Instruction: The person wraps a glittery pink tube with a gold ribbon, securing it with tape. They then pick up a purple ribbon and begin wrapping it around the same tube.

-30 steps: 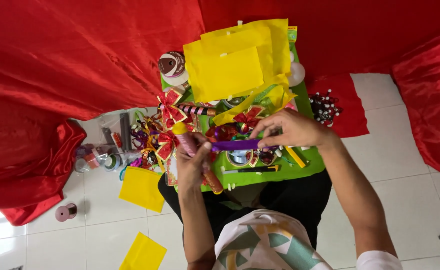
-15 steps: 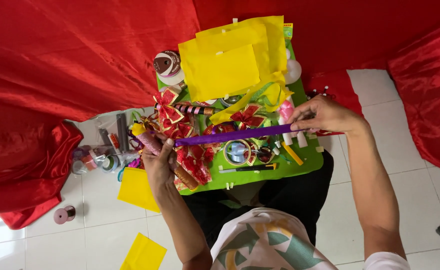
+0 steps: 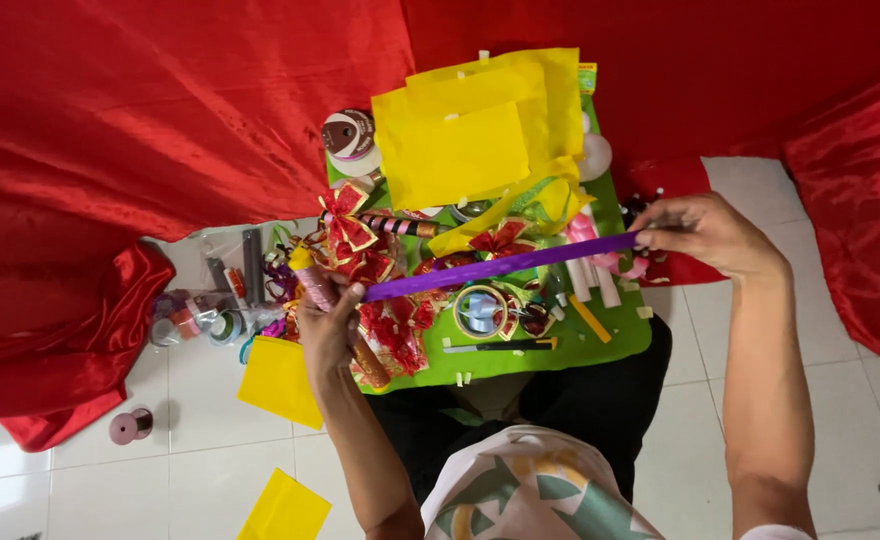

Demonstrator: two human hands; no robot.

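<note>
Ribbon (image 3: 500,268), purple, was stretched taut above the green surface (image 3: 600,345): left hand (image 3: 328,325) gripped its stick end, right hand (image 3: 705,232) pinched the other. Wrapping likely needed steady tension next.

A green board (image 3: 615,345) lies across the person's lap, carrying yellow paper sheets (image 3: 465,150) at its far end, red bows (image 3: 345,230), tape rolls (image 3: 480,310) and a knife (image 3: 500,346) near. Left, white floor tiles (image 3: 110,480) hold yellow squares (image 3: 280,380).
</note>
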